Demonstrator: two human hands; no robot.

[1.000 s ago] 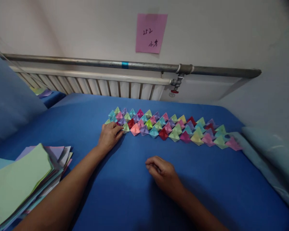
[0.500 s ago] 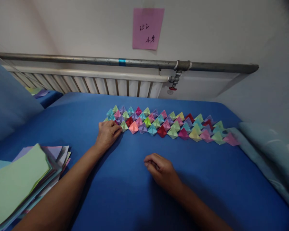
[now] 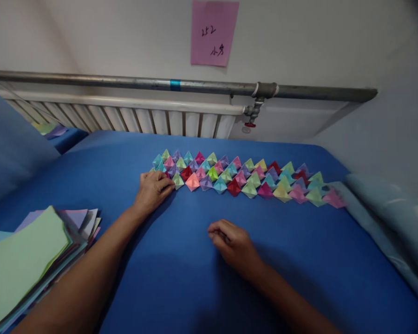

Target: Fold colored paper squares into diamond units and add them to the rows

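My left hand [image 3: 153, 191] is at the left end of the front row of folded paper pieces. Its thumb and fingertips are pinched at the edge of a light green origami piece [image 3: 178, 181], and the hand covers some pieces behind it. To the right along the same row sit a coral piece [image 3: 192, 182] and a dark red piece [image 3: 234, 188]. Apart from the rows, nearer to me, my right hand [image 3: 234, 241] is curled into a loose fist low over the blue surface. No object shows in its fingers.
Several staggered rows of coloured paper diamonds cross the blue surface [image 3: 181, 278]. At the left lies a stack of coloured paper [image 3: 24, 260]. Bunched pale blue fabric [image 3: 383, 218] borders the right side. Behind are a white radiator [image 3: 160, 121], a metal pipe [image 3: 125, 82] and a pink note [image 3: 214, 32].
The view has shifted slightly, so the wall and pipe appear a little higher. Both hands keep nearly the same pose, the left still at the light green origami piece.
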